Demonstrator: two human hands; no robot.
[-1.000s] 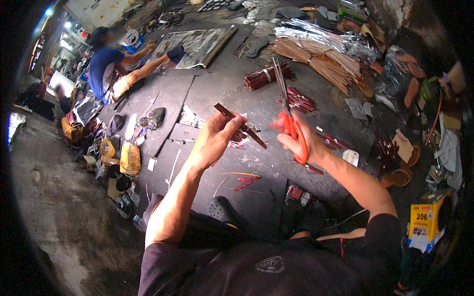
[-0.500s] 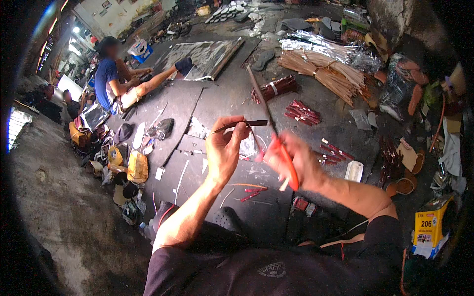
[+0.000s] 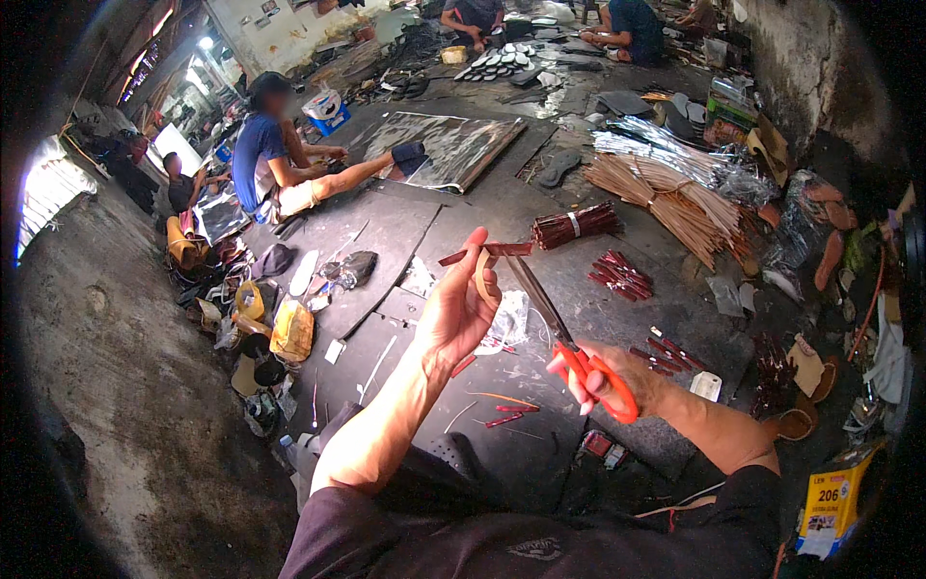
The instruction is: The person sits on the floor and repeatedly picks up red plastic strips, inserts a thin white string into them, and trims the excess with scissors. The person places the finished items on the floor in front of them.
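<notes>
My left hand [image 3: 453,317] is raised over the dark work surface, its thumb and fingers closed on a short dark red strip [image 3: 503,249]. A tan strip [image 3: 481,278] curves down from it across the fingers. Orange-handled scissors [image 3: 545,307] are gripped in my right hand [image 3: 617,378], with fingers around the handle loops. Their long dark blades point up and left, tips close to the strip's right end. Whether the blades touch the strip is not clear. Beyond the hands lies a banded bundle of dark red strips [image 3: 577,226], with a smaller loose pile [image 3: 621,276] nearer.
A large bundle of tan strips [image 3: 666,207] lies at the far right. A few cut red pieces [image 3: 509,415] and a white case [image 3: 706,386] are nearby. Another person [image 3: 280,159] sits at the far left beside a flat printed sheet [image 3: 463,145]. A yellow box [image 3: 837,497] stands at right.
My head view has shifted, showing more of the far floor. The scissors have come round so their tips lie by the strip's right end. My left hand still holds the strip.
</notes>
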